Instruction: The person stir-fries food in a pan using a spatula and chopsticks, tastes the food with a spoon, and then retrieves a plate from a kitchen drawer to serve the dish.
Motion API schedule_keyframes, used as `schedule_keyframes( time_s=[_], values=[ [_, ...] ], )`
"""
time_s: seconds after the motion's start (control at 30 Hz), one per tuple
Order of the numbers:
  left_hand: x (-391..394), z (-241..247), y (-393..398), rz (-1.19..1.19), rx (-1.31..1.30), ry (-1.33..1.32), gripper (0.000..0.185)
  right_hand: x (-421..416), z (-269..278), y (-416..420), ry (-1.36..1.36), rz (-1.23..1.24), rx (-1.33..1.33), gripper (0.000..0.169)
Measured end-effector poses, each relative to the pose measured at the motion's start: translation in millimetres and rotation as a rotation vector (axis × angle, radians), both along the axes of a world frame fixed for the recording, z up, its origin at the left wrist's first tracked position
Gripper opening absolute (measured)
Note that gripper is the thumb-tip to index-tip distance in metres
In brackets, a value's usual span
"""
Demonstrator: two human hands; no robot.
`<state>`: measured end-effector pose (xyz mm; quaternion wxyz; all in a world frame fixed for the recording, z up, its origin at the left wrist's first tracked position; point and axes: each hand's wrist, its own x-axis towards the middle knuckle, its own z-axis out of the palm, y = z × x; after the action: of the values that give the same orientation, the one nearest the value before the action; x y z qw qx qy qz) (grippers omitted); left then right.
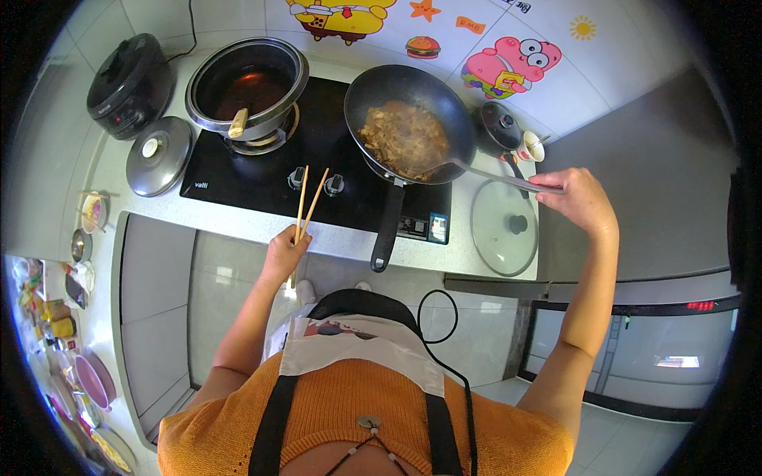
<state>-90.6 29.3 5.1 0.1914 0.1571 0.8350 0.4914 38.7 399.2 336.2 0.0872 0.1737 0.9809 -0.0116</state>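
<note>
My right hand (pixel 574 196) grips the long metal handle of a spatula (pixel 494 176), whose head rests in the food at the near right of a black wok (pixel 461 128). Brown sliced food (pixel 405 137) lies in the wok, with steam over it. The wok sits on the right burner of a black gas hob (pixel 324 119), its handle (pixel 390 223) pointing toward me. My left hand (pixel 286 253) holds a pair of wooden chopsticks (pixel 308 202), tips up and apart, before the hob's front edge, near the two knobs.
A pot of dark liquid (pixel 247 89) stands on the left burner, beside a metal lid (pixel 158 157) and a rice cooker (pixel 131 86). At right are a glass lid (pixel 503 232), a small lidded pan (pixel 499 128) and a cup (pixel 530 147). Bowls and a pink basin (pixel 95 381) line the left counter.
</note>
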Motion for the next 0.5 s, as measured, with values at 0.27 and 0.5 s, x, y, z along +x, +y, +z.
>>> schedule_keyframes(
  time_s=[0.27,0.5],
  values=[
    [4.4,1.7,-1.7,0.013,0.006,-0.015,0.020,-10.6,-54.3,-0.9,0.011,0.031,0.095,0.025],
    [3.6,3.1,2.6,0.028,0.030,-0.020,0.022,-9.6,-45.7,16.4,0.080,-0.095,-0.216,0.026]
  ],
)
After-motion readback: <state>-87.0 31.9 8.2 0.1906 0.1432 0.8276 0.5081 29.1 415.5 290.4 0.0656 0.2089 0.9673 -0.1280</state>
